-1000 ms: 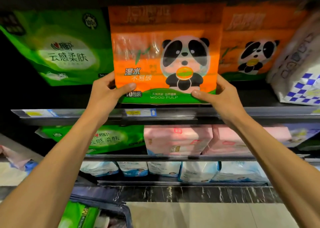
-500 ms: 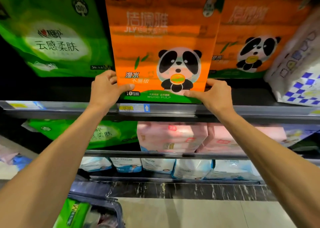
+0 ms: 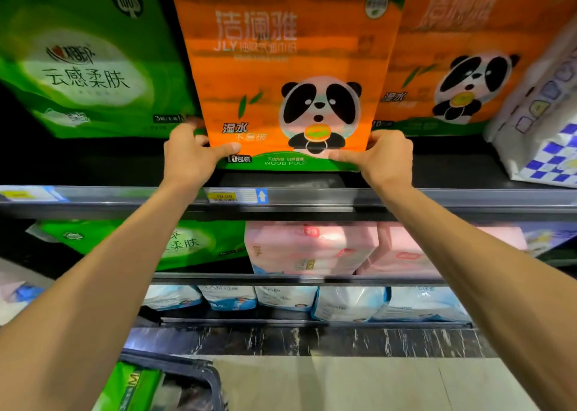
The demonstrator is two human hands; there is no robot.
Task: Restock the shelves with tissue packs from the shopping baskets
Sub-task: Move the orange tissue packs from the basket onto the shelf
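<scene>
An orange tissue pack with a panda picture (image 3: 281, 76) stands upright on the top shelf (image 3: 406, 196). My left hand (image 3: 190, 156) grips its lower left corner, thumb on the front. Its lower right corner is held by my right hand (image 3: 379, 157), also thumb forward. A second orange panda pack (image 3: 462, 64) stands just to its right. To its left stands a green tissue pack (image 3: 84, 64). At the bottom left, a dark shopping basket (image 3: 187, 370) holds a green pack (image 3: 131, 388).
A white pack with blue checks (image 3: 549, 129) leans at the top shelf's right end. Below are another green pack (image 3: 175, 242) and pink packs (image 3: 312, 248); white and blue packs (image 3: 349, 303) fill the lowest shelf. A yellow price tag (image 3: 232, 196) sits on the shelf rail. Tiled floor (image 3: 343, 385) lies below.
Both hands have pushed the orange panda pack up and back onto the top shelf, and it now stands upright beside the other orange pack. The view has moved closer.
</scene>
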